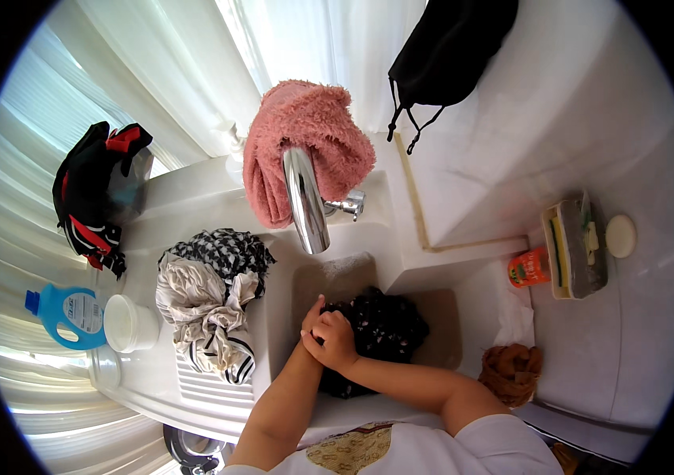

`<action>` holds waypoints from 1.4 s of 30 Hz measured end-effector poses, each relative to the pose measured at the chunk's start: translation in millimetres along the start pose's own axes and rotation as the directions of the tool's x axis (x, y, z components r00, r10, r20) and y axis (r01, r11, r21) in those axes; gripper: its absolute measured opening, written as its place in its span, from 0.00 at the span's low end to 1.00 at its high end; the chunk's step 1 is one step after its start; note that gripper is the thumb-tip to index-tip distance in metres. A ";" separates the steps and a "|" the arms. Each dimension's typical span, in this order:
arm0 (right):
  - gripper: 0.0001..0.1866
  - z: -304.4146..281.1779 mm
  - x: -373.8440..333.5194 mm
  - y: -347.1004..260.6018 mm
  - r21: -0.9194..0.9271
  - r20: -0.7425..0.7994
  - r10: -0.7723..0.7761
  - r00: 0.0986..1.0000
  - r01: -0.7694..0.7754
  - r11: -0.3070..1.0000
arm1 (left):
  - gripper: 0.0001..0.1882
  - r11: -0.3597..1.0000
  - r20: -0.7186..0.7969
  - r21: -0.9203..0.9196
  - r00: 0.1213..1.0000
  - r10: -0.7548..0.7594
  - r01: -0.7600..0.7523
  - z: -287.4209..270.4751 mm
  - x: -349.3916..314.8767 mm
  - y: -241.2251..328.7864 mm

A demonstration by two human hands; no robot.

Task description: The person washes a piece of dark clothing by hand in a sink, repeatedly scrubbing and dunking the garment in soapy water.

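My hands meet over the sink basin (448, 324). My right hand (335, 339) crosses to the left, its fingers curled over the wrist end of my left hand (312, 317). The left hand's visible fingers point straight away from me, and no item shows in them; the rest is partly covered. Just right of and beneath both hands, a dark cloth with small pale flecks (391, 324) lies bunched in the basin. Above it curves a chrome faucet (305, 202), with a fluffy pink towel (305, 134) draped behind its spout.
Left of the basin, a crumpled cream garment (198, 305) and a black-and-white patterned cloth (230, 253) lie on the ribbed board. Farther left stand a white tub (131, 324) and a blue jug (72, 317). To the right are a brown cloth (511, 374), an orange container (529, 267) and a caddy (573, 249).
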State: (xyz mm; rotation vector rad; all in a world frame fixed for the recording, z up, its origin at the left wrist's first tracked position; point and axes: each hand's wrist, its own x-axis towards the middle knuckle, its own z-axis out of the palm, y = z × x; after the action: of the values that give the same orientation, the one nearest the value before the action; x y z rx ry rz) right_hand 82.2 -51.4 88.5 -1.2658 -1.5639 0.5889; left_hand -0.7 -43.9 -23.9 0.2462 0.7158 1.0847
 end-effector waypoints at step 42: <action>0.11 9.4 2.7 58.4 -0.057 -0.208 0.157 0.965 -0.173 0.983 | 0.15 0.981 -0.413 -0.004 0.893 -0.177 0.193 51.4 9.0 18.5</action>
State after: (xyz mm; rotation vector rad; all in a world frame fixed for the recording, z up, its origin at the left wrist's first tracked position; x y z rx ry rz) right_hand 99.1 -27.4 37.0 -1.4755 -1.3307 0.4922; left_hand 21.3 -19.5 20.6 -0.0259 1.1169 0.9483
